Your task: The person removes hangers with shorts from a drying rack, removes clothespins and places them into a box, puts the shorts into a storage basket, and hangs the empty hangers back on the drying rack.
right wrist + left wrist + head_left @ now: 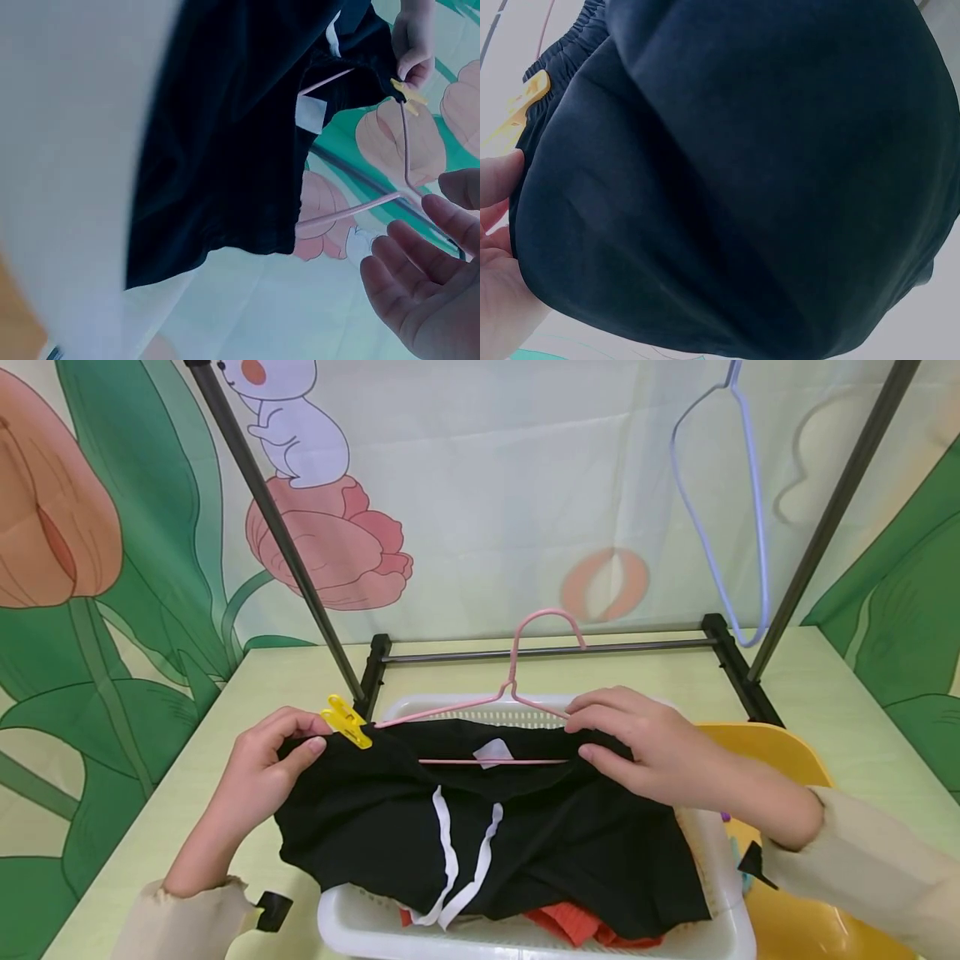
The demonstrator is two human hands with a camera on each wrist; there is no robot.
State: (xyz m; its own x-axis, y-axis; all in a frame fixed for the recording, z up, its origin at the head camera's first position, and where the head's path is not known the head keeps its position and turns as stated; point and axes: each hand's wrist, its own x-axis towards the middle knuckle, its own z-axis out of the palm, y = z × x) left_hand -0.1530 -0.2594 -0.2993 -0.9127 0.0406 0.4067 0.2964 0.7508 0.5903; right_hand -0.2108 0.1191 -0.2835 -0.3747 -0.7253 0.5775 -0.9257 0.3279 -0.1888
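Black shorts point(360, 810) with white drawstrings point(447, 843) are spread on a pink hanger point(512, 672), which runs inside the waistband. Between thumb and fingers, my left hand point(262, 768) pinches the waistband's left end. Right beside those fingers, a yellow clothespin point(347, 722) clips the waistband to the hanger; it also shows in the left wrist view. My right hand point(652, 743) hovers by the waistband's right end. In the right wrist view its fingers point(409, 259) are loosely spread near the hanger, apart from the cloth. A white label point(493, 752) shows inside the waistband.
Under the shorts stands a white basket point(352, 914) with red cloth point(573, 922) in it. A yellow tub point(795, 760) is to its right. Behind rises a black rack point(540, 652), and a blue hanger point(753, 510) hangs at the right.
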